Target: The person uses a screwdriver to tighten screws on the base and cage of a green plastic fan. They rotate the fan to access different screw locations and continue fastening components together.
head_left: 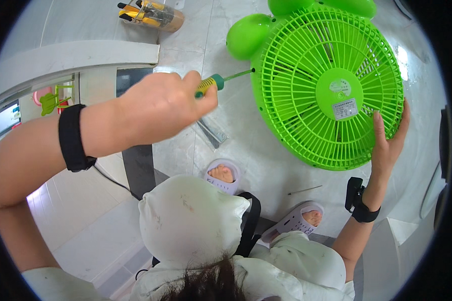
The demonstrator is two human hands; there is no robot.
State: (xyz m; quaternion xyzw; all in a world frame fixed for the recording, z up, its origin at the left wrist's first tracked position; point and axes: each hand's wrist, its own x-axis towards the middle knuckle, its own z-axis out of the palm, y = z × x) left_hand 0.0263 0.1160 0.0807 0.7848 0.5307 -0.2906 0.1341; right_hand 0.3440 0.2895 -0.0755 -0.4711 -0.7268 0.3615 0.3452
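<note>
A bright green round fan [331, 85] with a slatted grille and a white label at its centre stands tilted on the pale tiled floor. My left hand [160, 105] is closed around a screwdriver [221, 81] with a green and yellow handle; its metal shaft reaches the fan's left rim. My right hand [389, 138] rests flat against the fan's lower right edge, fingers spread over the grille. Both wrists wear black bands.
My two feet in pale slippers [225, 175] stand below the fan. A thin metal rod [305, 190] lies on the floor near the right foot, a metal bracket [211, 133] near the left hand. Yellow tools [150, 14] lie at the top. A grey-white counter [70, 57] runs at left.
</note>
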